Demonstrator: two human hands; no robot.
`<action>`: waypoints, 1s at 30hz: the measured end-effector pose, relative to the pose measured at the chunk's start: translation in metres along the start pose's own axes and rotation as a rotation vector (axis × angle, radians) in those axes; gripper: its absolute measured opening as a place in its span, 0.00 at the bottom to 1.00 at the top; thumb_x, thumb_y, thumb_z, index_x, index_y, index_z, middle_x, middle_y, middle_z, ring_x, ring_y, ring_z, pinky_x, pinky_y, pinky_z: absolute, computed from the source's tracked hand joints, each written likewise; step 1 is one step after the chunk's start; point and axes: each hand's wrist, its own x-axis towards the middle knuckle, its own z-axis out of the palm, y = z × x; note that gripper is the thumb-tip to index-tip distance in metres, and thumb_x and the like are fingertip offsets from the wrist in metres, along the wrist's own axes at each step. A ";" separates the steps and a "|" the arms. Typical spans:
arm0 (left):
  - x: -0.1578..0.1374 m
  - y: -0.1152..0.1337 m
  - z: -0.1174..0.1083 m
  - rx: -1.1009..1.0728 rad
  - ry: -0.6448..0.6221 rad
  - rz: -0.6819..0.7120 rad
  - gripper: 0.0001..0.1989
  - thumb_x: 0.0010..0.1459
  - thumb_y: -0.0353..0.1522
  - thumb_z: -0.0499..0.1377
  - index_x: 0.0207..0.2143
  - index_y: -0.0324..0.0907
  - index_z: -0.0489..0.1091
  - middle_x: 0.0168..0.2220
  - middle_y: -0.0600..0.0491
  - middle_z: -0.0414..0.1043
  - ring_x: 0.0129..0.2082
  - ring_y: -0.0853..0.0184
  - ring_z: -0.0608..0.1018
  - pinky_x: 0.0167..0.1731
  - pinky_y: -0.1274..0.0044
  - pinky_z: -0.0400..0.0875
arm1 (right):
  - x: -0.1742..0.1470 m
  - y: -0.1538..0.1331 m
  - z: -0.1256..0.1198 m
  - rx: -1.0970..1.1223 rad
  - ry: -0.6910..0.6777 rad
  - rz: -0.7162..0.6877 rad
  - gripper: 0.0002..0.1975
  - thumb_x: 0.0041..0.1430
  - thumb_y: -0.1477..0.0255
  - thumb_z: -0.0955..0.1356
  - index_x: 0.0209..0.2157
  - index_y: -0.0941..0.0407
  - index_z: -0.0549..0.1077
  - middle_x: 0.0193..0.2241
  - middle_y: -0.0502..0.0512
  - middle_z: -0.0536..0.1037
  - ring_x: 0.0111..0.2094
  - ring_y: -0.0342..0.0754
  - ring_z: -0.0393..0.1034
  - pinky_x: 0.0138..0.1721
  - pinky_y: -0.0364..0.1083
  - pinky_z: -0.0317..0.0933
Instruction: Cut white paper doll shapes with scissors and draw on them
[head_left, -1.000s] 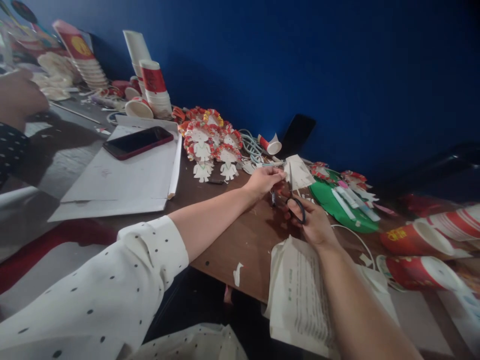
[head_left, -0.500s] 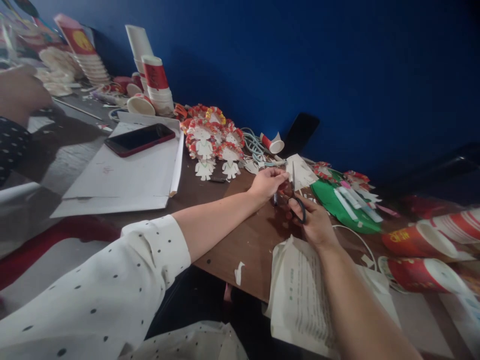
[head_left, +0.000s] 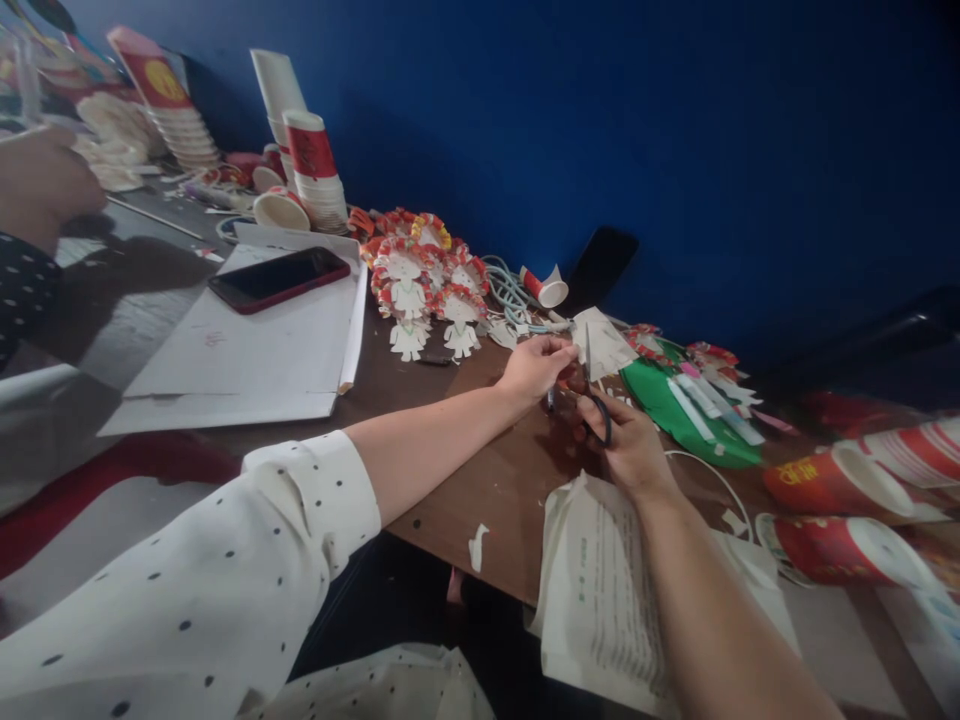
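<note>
My left hand (head_left: 536,368) is closed, thumb and fingertips pinched at the left edge of a piece of white paper (head_left: 606,345). Black-handled scissors (head_left: 604,422) are in my right hand (head_left: 636,445), fingers through the loops. Their blades point up and away, alongside the paper and close to my left fingertips; how far they part is hard to tell. Below the hands, a thin marker-like object (head_left: 551,397) is partly hidden. Left of my hands lie several white paper dolls (head_left: 460,338) with frilled red-and-orange rims.
A phone (head_left: 281,278) rests on white card (head_left: 187,350) at left, near stacked paper cups (head_left: 319,175). At right are a green sheet (head_left: 667,410) with markers and tipped red cups (head_left: 836,480). A printed paper bag (head_left: 600,590) hangs by the table's front edge. Another person's hand (head_left: 49,180) is far left.
My hands, the scissors and the paper stay almost where they were. At far left, the other person's hand has shifted slightly.
</note>
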 end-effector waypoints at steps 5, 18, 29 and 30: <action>0.002 -0.002 -0.002 -0.008 -0.027 -0.010 0.08 0.59 0.25 0.58 0.26 0.37 0.66 0.19 0.58 0.67 0.19 0.77 0.70 0.26 0.83 0.64 | 0.001 0.007 0.000 0.125 -0.013 0.052 0.26 0.52 0.53 0.72 0.49 0.51 0.78 0.25 0.49 0.71 0.24 0.42 0.62 0.20 0.40 0.53; 0.006 -0.009 -0.003 -0.150 -0.092 -0.056 0.08 0.59 0.26 0.59 0.26 0.35 0.66 0.17 0.58 0.67 0.17 0.77 0.70 0.27 0.81 0.66 | 0.001 0.010 0.001 0.165 -0.001 0.051 0.23 0.52 0.52 0.72 0.41 0.55 0.79 0.21 0.49 0.70 0.20 0.40 0.61 0.18 0.39 0.50; 0.006 -0.004 -0.005 -0.135 -0.105 -0.061 0.08 0.58 0.27 0.61 0.26 0.35 0.66 0.19 0.58 0.66 0.19 0.78 0.70 0.29 0.81 0.67 | -0.001 0.004 -0.002 0.083 0.023 0.035 0.21 0.50 0.52 0.72 0.29 0.57 0.77 0.21 0.49 0.72 0.21 0.41 0.64 0.20 0.40 0.54; 0.006 -0.003 -0.005 -0.130 -0.104 -0.065 0.08 0.58 0.26 0.60 0.26 0.35 0.66 0.19 0.58 0.66 0.18 0.78 0.70 0.29 0.81 0.67 | -0.001 0.005 -0.003 0.086 0.023 0.029 0.21 0.50 0.52 0.72 0.28 0.57 0.76 0.21 0.49 0.72 0.21 0.41 0.64 0.20 0.40 0.54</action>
